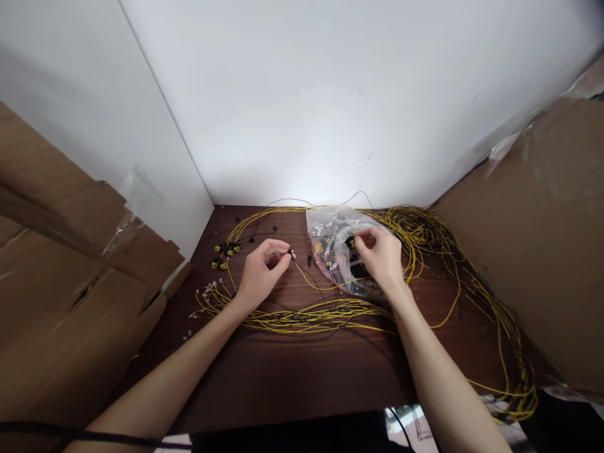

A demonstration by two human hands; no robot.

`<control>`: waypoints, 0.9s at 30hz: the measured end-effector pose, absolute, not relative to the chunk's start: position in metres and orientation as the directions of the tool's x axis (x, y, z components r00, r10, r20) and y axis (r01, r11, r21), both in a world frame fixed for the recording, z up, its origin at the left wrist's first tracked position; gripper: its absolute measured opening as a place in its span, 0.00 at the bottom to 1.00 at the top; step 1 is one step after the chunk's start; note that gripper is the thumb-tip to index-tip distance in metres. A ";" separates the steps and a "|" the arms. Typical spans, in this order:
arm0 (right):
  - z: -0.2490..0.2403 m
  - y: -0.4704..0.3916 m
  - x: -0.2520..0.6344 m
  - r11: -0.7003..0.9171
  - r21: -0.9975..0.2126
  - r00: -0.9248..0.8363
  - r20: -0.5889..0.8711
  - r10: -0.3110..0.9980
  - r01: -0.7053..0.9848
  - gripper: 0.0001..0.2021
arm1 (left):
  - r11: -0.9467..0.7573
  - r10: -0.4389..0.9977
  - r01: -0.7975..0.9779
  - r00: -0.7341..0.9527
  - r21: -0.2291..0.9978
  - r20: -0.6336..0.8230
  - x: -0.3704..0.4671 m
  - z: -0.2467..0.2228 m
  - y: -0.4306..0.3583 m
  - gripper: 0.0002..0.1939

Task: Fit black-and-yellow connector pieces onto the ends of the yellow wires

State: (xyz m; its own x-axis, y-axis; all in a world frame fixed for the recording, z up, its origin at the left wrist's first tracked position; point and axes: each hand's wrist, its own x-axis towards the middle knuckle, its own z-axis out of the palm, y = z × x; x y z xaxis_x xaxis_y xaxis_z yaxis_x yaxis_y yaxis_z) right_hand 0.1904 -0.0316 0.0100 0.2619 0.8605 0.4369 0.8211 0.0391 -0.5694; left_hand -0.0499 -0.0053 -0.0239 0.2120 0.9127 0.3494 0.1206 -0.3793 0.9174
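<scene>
My left hand (263, 272) is closed in a pinch on a small black connector (291, 254) at the end of a wire. A yellow wire (306, 281) and a thin dark one trail from it to the right. Over a clear plastic bag (325, 217) is my right hand (384, 257), thumb and fingertips closed at a small black-and-yellow connector (350, 241). Whether that piece is fully clear of the bag I cannot tell. More small black and yellow pieces show through the plastic. A loose black piece (309, 260) lies between my hands.
A bundle of yellow and black wires (311, 316) runs across the dark wooden table (292, 384), with white ends (210, 289) at left. Several black-and-yellow connectors (221, 257) lie behind them. Coiled wires (415, 226) hang over the right front edge. Cardboard (533, 207) and white panels (321, 113) enclose the table.
</scene>
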 end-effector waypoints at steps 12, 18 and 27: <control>0.011 -0.041 0.146 0.411 -0.743 0.233 0.592 0.771 0.527 0.06 | -0.391 0.905 0.214 0.267 0.895 0.331 -0.049 -0.020 -0.008 0.07; -0.002 -0.046 0.113 0.350 -0.920 0.151 0.376 0.914 0.177 0.05 | -0.373 0.908 0.197 0.280 0.907 0.312 -0.048 -0.017 -0.008 0.11; -0.010 -0.047 0.104 0.282 -0.959 0.169 0.283 0.944 0.032 0.05 | -0.361 0.911 0.185 0.281 0.914 0.303 -0.047 -0.017 -0.009 0.08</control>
